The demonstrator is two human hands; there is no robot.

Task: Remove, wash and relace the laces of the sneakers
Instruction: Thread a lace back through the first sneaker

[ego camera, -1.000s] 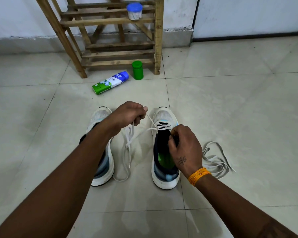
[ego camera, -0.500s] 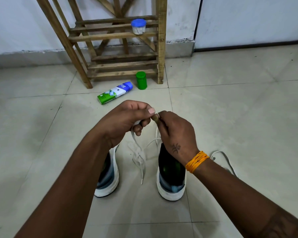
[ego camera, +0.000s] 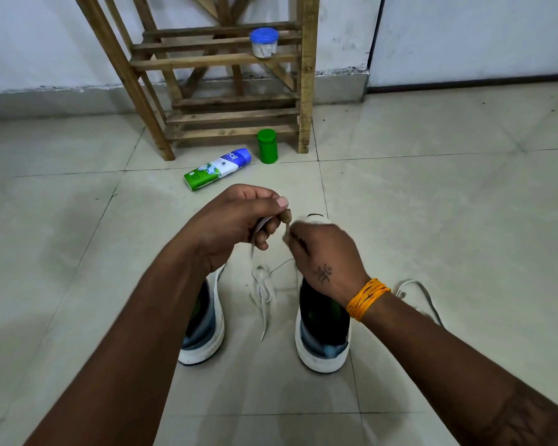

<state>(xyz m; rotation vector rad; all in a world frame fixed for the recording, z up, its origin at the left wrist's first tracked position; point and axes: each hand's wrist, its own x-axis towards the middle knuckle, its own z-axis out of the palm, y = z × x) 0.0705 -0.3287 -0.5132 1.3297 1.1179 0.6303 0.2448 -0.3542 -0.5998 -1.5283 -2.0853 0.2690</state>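
Two white sneakers stand side by side on the tiled floor, heels toward me: the left sneaker (ego camera: 203,336) and the right sneaker (ego camera: 322,342). A white lace (ego camera: 263,291) runs from the right sneaker's eyelets and loops down onto the floor between the shoes. My left hand (ego camera: 239,223) pinches one strand of it above the shoes. My right hand (ego camera: 322,259), with an orange thread band at the wrist, pinches the lace just beside the left fingertips. The right sneaker's front is hidden behind my right hand. A second loose lace (ego camera: 422,294) lies on the floor right of my right wrist.
A wooden rack (ego camera: 226,91) leans at the wall ahead, with a blue-lidded jar (ego camera: 264,42) on a shelf. A green bottle (ego camera: 267,146) stands at its foot, and a green-and-blue tube (ego camera: 218,169) lies on the floor beside it.
My right hand left the right sneaker's tongue and rose to meet my left hand at the lace. Both hands now hold the lace close together; the view tilted up slightly.
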